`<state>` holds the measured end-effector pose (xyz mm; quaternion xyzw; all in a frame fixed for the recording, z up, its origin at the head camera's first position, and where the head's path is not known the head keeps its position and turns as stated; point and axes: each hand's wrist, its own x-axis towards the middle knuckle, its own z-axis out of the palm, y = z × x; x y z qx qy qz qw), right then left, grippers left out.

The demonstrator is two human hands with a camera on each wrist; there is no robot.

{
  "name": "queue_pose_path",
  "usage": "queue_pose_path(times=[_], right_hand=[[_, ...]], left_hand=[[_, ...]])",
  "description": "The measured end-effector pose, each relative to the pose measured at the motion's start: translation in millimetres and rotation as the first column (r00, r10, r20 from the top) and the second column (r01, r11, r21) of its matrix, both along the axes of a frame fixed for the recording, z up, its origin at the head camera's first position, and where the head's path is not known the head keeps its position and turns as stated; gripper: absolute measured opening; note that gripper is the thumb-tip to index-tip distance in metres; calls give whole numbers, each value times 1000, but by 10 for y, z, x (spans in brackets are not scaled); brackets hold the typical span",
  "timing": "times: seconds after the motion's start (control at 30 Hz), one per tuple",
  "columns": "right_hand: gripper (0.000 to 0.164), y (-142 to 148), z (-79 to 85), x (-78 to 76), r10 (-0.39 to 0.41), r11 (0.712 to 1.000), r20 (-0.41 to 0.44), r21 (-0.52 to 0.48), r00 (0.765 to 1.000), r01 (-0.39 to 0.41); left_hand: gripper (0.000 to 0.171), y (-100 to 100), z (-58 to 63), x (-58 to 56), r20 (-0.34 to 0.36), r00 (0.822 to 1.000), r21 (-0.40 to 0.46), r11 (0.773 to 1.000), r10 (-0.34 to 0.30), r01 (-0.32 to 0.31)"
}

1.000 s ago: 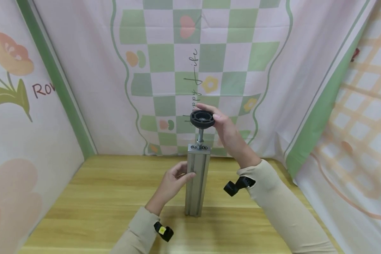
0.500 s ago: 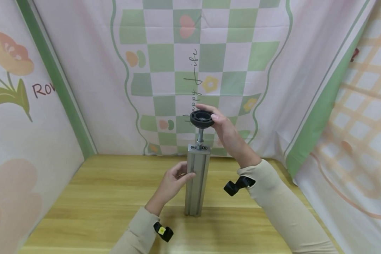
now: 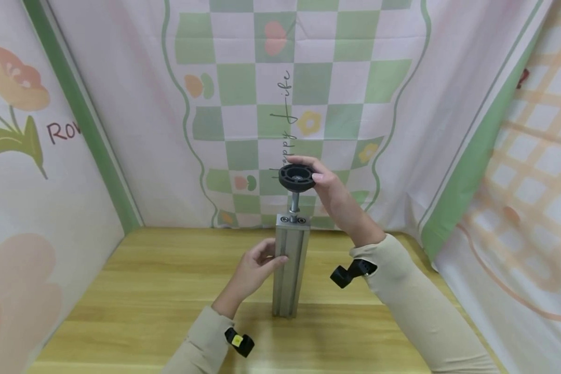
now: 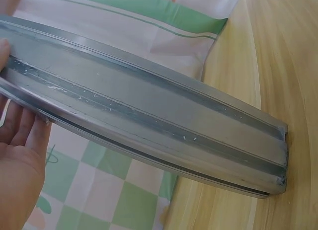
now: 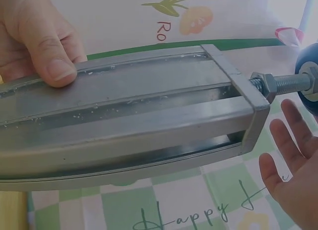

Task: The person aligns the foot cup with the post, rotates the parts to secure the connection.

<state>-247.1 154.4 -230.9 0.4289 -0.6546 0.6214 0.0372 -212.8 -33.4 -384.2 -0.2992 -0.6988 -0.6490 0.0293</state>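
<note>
Profile (image 3: pixel 290 283) on end on the surface (image 3: pixel 159 301), long axis close to vertical, lower end down on the wood, upper end capped by a plate (image 5: pixel 236 76). Beyond the plate, along the same axis, a bolt (image 3: pixel 295 201) pointing up, and at its tip a foot (image 3: pixel 292 179), hollow side upward. In both wrist views, lies slantwise across the frame: plate end to the right in the right one, lower end to the right in the left one.

Dull silver metal, satin-smooth on the broad faces, with long straight grooves and pale flecks caught in them. Looks rough at the lower end. Plate flat and rectangular, with two screws (image 3: pixel 284 219), one either side of the bolt. Bolt bright and threaded, with a hexagonal nut (image 5: pixel 268 86) close to the plate. Foot round, black, ribbed inside.

Left hand (image 3: pixel 254 267) partway up the profile, pinching it between thumb on the near face and fingers behind. Right hand (image 3: pixel 334 195) at the foot, pinching the rim: thumb tip on the near side, index finger along the far edge, other fingers spread apart just below.

Behind, cloth (image 3: pixel 327 83) in green and white checks, printed with flowers and looping script. Creased beige sleeves (image 3: pixel 406 291).
</note>
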Motion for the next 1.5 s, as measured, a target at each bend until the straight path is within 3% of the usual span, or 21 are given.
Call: queue_pose_path(times=[0.2, 0.37, 0.63, 1.07, 1.23, 1.5], right_hand=[[46, 45, -1, 8, -46, 998, -22, 49, 999, 47], [37, 75, -5, 33, -100, 992, 33, 77, 994, 97], [24, 51, -1, 61, -113, 993, 93, -1, 989, 114], [33, -12, -6, 80, -221, 975, -65, -43, 973, 219], [47, -10, -3, 37, -159, 986, -65, -53, 985, 156], [47, -22, 1, 14, 18, 1000, -121, -15, 992, -20]], left_hand=[[32, -5, -11, -13, 2, 1000, 20, 1000, 5, -5], [32, -7, -17, -13, 8, 1000, 23, 1000, 20, -20], [32, -6, -24, -10, 5, 999, 15, 999, 46, -46], [31, -1, -48, -11, -3, 999, 16, 999, 46, -46], [31, 2, -48, -3, -1, 999, 25, 999, 37, -37], [30, 0, -49, -5, -14, 999, 26, 999, 43, -43]])
